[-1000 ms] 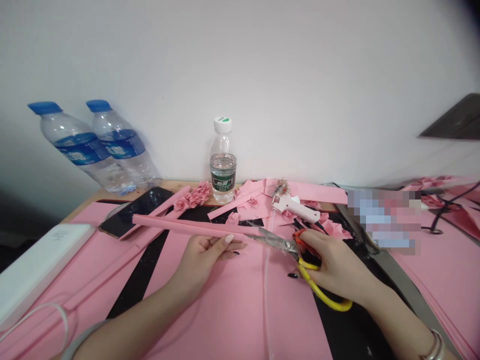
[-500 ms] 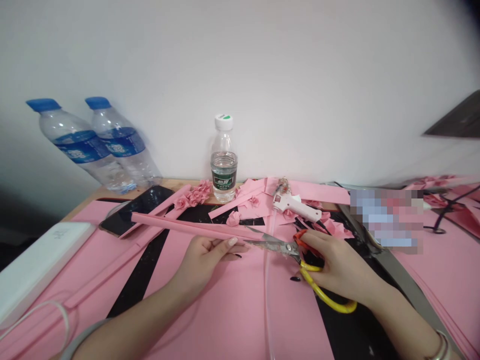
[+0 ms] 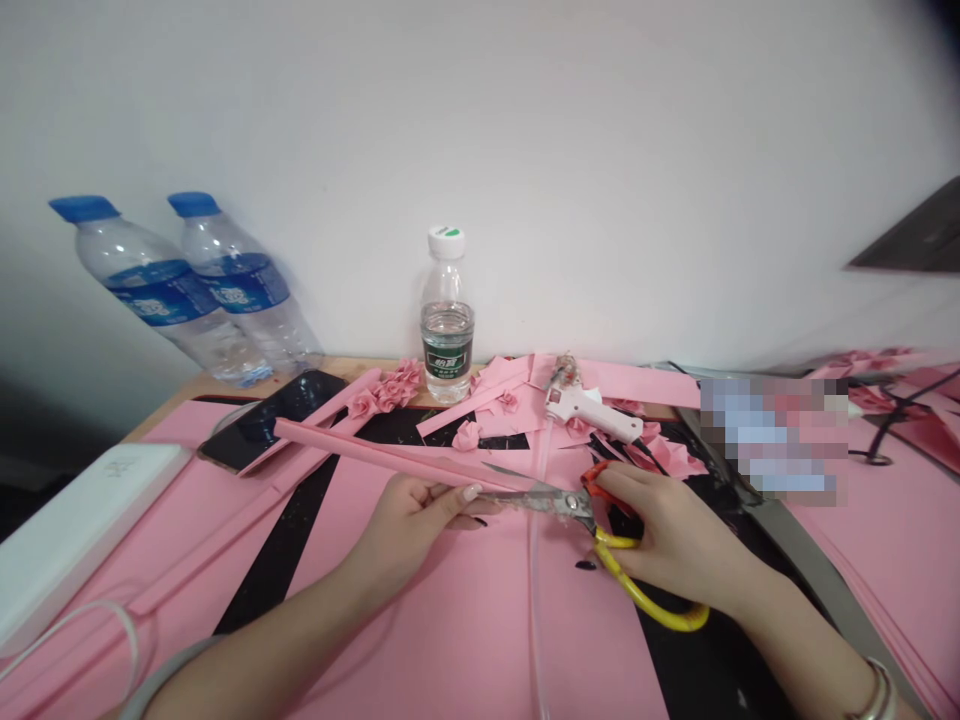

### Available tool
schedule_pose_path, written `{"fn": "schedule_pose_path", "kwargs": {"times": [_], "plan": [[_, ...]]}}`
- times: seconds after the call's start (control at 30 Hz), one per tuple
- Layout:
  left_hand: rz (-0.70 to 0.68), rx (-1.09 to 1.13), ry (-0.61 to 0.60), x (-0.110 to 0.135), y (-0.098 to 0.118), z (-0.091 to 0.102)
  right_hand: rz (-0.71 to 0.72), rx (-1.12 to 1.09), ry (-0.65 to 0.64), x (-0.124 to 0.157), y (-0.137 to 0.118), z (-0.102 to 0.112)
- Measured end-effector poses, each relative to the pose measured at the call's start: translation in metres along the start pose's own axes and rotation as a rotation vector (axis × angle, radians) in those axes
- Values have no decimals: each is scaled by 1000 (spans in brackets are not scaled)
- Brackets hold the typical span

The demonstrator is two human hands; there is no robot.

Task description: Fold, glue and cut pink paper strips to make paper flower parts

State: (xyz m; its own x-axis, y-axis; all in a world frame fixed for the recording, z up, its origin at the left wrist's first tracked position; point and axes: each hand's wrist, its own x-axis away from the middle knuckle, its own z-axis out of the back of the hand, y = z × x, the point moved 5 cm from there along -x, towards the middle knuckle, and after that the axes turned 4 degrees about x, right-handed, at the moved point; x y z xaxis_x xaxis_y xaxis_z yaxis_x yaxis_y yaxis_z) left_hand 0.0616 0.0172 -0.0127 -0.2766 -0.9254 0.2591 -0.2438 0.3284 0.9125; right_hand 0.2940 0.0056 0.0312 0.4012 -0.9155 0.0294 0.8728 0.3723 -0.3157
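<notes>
My left hand pinches the near end of a long folded pink paper strip that runs away to the left over the table. My right hand grips the yellow and orange handles of a pair of scissors. The blades are parted around the strip's end, right by my left thumb. Both hands rest low over a large pink paper sheet.
Two blue-capped water bottles lean on the wall at the left, with a small bottle in the middle. A white glue gun, small pink paper roses, a dark phone and a white box lie around.
The scissors have moved left along the strip toward my left hand, and the blades have opened wider. The strip's far end has shifted slightly right.
</notes>
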Motion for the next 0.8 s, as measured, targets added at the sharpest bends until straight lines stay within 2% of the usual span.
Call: {"fn": "schedule_pose_path", "kwargs": {"times": [0.27, 0.8], "plan": [[24, -32, -7, 1, 2, -1, 1, -1, -13, 1, -2, 1], [28, 47, -49, -1, -3, -2, 0, 2, -23, 1, -3, 1]]}}
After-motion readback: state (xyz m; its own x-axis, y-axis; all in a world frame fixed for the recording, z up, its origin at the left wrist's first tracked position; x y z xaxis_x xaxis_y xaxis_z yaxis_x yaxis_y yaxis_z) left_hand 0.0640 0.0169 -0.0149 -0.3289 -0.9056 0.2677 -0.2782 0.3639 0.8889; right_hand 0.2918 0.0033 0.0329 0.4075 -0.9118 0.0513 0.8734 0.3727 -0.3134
